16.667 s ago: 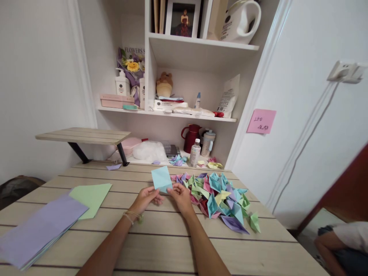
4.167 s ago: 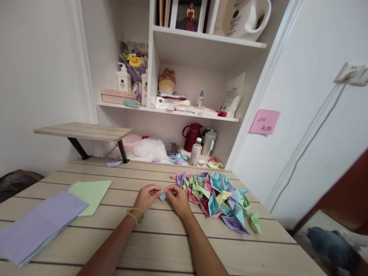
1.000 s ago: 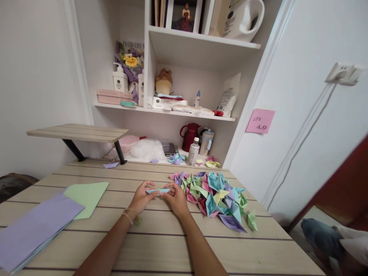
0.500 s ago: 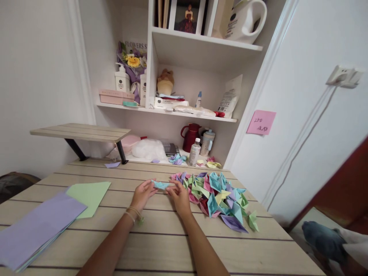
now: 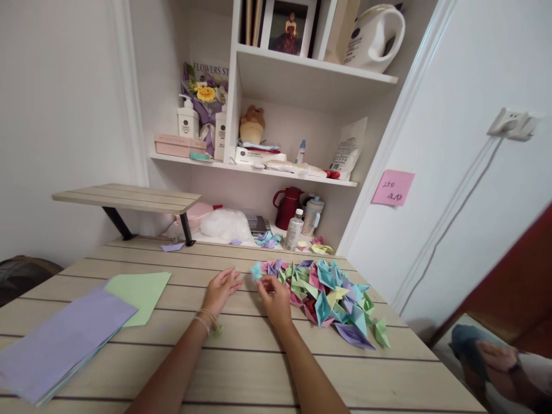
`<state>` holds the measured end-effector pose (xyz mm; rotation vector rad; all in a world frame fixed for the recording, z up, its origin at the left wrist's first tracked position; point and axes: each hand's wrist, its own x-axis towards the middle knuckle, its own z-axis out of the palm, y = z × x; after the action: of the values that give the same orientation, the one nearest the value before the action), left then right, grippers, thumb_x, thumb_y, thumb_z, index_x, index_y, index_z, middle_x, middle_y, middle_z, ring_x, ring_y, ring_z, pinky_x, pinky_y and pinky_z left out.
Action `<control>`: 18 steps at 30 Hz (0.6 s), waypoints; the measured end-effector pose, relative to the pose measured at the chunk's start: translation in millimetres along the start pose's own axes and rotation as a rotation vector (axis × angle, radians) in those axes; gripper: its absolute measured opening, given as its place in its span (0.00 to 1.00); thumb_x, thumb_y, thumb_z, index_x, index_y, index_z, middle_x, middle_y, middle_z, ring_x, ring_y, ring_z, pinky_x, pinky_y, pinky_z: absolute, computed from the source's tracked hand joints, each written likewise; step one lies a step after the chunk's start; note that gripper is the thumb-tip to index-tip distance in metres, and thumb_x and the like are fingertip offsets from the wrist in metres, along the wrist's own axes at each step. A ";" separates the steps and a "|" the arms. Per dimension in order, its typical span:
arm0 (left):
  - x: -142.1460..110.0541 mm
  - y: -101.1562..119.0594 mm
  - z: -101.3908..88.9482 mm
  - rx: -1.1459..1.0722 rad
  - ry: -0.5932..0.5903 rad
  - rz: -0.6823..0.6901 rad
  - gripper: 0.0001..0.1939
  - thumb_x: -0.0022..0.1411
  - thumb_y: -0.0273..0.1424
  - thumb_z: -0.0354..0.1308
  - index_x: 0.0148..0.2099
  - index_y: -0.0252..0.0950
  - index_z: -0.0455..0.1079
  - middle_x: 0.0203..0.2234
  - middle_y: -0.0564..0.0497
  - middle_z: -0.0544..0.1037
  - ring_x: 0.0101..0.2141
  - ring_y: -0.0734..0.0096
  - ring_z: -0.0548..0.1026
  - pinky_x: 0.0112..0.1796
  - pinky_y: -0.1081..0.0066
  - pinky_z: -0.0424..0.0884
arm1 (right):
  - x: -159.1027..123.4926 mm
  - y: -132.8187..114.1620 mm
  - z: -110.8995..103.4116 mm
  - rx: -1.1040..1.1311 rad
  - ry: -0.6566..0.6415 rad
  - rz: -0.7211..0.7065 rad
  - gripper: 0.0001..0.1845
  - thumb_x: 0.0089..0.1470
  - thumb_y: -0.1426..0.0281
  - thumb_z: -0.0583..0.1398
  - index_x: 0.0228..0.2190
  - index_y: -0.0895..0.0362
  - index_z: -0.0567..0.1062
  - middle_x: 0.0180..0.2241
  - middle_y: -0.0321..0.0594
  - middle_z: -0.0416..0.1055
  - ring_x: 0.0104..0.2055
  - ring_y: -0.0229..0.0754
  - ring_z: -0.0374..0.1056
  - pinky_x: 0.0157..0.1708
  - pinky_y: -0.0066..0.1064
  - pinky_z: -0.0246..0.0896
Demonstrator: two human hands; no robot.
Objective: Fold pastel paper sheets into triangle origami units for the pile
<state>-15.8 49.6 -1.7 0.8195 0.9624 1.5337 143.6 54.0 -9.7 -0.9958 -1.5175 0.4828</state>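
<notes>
Between the thumb and fingers of my right hand [image 5: 276,296] is a small light-blue folded paper boat [image 5: 256,271], tilted up on end and slightly blurred. My left hand [image 5: 221,289] hovers just left of it, fingers stretched out and holding nothing. Right beside my right hand lies a heap of folded paper boats [image 5: 330,293] in blue, green, pink, purple and yellow. Over on the left side of the table, a stack of purple sheets [image 5: 69,339] partly covers some green paper [image 5: 142,296].
A small raised shelf [image 5: 125,196] on black legs stands at the table's back left. Behind the table, a cabinet holds a clear bottle [image 5: 294,231], a dark red jug [image 5: 287,208] and several loose paper pieces [image 5: 268,240]. Another person's hand [image 5: 498,355] shows at lower right.
My left hand has let go of the blue paper boat and moved slightly away. The boat has turned from lying level to standing on end in my right hand. The view has shifted slightly.
</notes>
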 end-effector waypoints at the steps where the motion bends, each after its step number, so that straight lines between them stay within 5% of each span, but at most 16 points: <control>1: 0.2 0.1 -0.3 0.000 0.004 -0.003 0.17 0.49 0.32 0.62 0.42 0.31 0.68 0.41 0.37 0.75 0.33 0.64 0.77 0.41 0.63 0.71 | 0.8 1.0 -2.3 -0.036 0.080 0.016 0.13 0.48 0.60 0.57 0.27 0.57 0.72 0.23 0.40 0.72 0.25 0.40 0.67 0.29 0.31 0.62; 4: 1.2 -0.5 -1.2 -0.006 0.011 -0.007 0.17 0.49 0.33 0.61 0.41 0.31 0.67 0.41 0.36 0.75 0.33 0.64 0.77 0.40 0.63 0.71 | 3.8 6.0 -9.8 -0.078 0.298 0.108 0.16 0.48 0.57 0.57 0.31 0.58 0.71 0.26 0.42 0.73 0.28 0.42 0.68 0.32 0.32 0.62; 7: 2.9 -2.9 -2.3 -0.013 0.009 -0.004 0.17 0.49 0.33 0.62 0.41 0.31 0.68 0.40 0.37 0.75 0.33 0.64 0.77 0.40 0.64 0.71 | 5.6 11.0 -14.0 -0.026 0.370 0.148 0.20 0.47 0.57 0.57 0.37 0.60 0.70 0.31 0.46 0.73 0.31 0.44 0.69 0.33 0.33 0.62; 13: 5.9 -8.9 -3.2 0.047 -0.012 0.002 0.17 0.48 0.35 0.62 0.39 0.32 0.68 0.38 0.38 0.76 0.32 0.65 0.77 0.39 0.65 0.71 | 2.3 8.2 -8.5 -0.140 0.333 0.098 0.21 0.47 0.62 0.57 0.42 0.60 0.69 0.31 0.42 0.72 0.25 0.40 0.65 0.29 0.31 0.60; 18: 7.5 -11.2 -4.6 0.047 -0.031 0.027 0.16 0.47 0.35 0.62 0.38 0.32 0.69 0.36 0.40 0.76 0.31 0.65 0.77 0.38 0.64 0.71 | -8.8 -16.5 3.3 -0.234 0.140 -0.082 0.15 0.50 0.66 0.55 0.39 0.57 0.72 0.30 0.41 0.69 0.25 0.39 0.62 0.31 0.31 0.59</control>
<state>-16.4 57.1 -13.7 0.8900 0.9717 1.5223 134.7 38.7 -2.9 -1.1188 -1.5046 0.1752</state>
